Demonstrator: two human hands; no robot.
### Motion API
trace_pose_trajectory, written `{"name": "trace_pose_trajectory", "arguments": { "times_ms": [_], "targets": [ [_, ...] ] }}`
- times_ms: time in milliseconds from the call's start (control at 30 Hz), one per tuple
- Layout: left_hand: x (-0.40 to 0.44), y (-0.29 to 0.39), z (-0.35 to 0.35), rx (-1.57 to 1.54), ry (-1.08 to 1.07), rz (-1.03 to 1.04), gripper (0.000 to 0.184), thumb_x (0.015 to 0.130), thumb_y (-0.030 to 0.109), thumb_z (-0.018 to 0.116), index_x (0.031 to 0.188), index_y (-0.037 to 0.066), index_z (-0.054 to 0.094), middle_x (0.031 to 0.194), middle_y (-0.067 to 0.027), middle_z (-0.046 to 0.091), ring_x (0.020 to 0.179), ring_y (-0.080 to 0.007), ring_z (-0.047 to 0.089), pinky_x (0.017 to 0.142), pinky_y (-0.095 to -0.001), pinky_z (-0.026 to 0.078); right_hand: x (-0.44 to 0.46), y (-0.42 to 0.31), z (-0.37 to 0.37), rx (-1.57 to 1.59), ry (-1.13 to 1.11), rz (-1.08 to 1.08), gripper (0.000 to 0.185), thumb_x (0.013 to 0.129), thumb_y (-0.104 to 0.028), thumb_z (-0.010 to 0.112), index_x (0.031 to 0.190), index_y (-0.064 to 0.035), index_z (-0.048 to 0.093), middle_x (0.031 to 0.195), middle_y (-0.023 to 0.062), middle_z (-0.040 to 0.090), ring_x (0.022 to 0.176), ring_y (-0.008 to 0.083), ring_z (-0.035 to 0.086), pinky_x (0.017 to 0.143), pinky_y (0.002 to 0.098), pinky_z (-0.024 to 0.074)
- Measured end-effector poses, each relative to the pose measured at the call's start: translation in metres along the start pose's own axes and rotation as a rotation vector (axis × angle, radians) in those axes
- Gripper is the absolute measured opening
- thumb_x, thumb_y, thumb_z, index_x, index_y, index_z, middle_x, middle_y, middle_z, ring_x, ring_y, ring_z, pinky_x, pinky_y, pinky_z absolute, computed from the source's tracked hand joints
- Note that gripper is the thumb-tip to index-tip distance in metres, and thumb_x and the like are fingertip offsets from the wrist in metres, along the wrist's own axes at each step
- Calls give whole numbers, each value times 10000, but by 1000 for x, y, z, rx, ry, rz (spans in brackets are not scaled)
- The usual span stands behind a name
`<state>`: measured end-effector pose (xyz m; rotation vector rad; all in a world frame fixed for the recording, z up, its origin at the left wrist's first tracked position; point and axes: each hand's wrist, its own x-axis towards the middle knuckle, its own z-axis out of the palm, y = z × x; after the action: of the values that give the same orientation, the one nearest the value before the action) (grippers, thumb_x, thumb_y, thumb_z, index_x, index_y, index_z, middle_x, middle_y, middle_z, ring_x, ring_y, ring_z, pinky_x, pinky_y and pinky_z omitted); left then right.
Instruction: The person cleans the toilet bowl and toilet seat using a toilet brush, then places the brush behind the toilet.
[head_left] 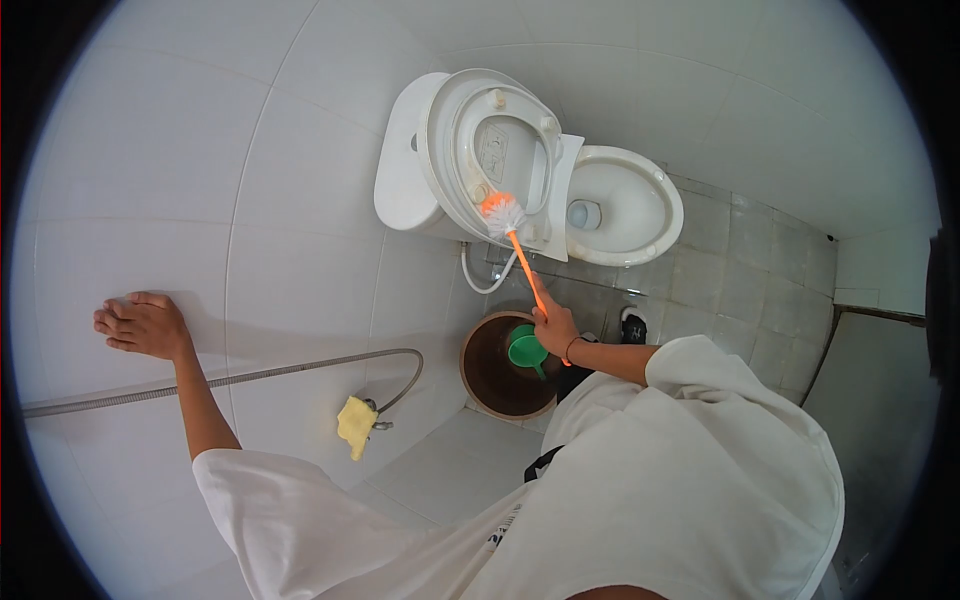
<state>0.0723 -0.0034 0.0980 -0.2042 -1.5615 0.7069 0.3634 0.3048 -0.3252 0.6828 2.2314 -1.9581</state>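
Round-headed orange-and-white plastic brush is projecting from the right hand, which is gripping its orange handle; the left hand, slightly spread, is resting on white wall tiles. Beyond, bristles are overlapping the raised oval white toilet seat; snagging could be dragging it down.

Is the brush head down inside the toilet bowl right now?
No, the brush head is up against the raised toilet seat, outside the toilet bowl.

Some dark letters are showing on the near white shirt, and a faint marking is appearing on the far toilet lid; neither is reading clearly
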Motion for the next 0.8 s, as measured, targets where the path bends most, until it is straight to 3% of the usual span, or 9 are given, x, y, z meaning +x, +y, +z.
{"name": "trace_pose_trajectory", "arguments": {
  "times_ms": [200,300,333,400,500,600,700,800],
  "targets": [
    [-1,-4,4,22,-23,-19,434,906,273,348,1246,5,380,1351,-200,334,1307,-342,279,1043,-510,252,-2,28,0,29,16,-12,584,878,-166,467,1408,-172,221,801,279,584,757,455,574,682,496,428],
    [-2,-3,5,12,-12,-33,427,908,271,349,1237,4,399,1364,-185,327,1316,-332,271,1048,-508,244,20,116,18,-77,201,-40,392,927,-321,439,1238,-82,429,690,221,548,674,418,554,642,435,421],
    [-1,-4,4,17,-23,-34,419,907,266,349,1235,9,394,1360,-178,329,1321,-326,262,1049,-506,243,20,121,11,-96,176,15,370,929,-362,413,1148,-66,458,708,224,557,690,433,554,646,454,419],
    [0,-3,4,33,-42,-38,404,907,255,351,1232,17,384,1351,-163,334,1331,-312,245,1050,-501,241,29,123,-1,-133,124,119,439,934,-444,362,967,-34,516,742,231,574,722,462,555,652,491,416],
    [0,1,3,-5,-13,-38,409,913,263,346,1238,17,378,1350,-171,332,1330,-323,242,1051,-505,239,33,115,1,-73,191,27,638,922,-562,297,695,16,444,623,208,457,577,380,451,559,441,359],
    [-1,2,4,-4,-14,-15,430,917,278,345,1253,10,363,1354,-182,311,1330,-335,229,1050,-514,238,30,101,20,30,263,-19,630,933,-538,292,682,26,417,589,200,411,547,345,394,549,435,349],
    [-4,2,8,-4,-17,-10,452,916,288,345,1268,4,347,1360,-190,290,1331,-343,215,1050,-520,232,41,96,30,26,262,-29,569,939,-489,316,736,15,484,616,229,483,645,442,499,575,450,373],
    [-5,2,11,-16,-36,-4,460,914,294,341,1261,-9,348,1362,-187,276,1329,-349,207,1059,-524,206,44,108,34,38,253,40,578,951,-484,315,728,30,454,590,200,414,540,309,341,541,413,345]
  ]
}}
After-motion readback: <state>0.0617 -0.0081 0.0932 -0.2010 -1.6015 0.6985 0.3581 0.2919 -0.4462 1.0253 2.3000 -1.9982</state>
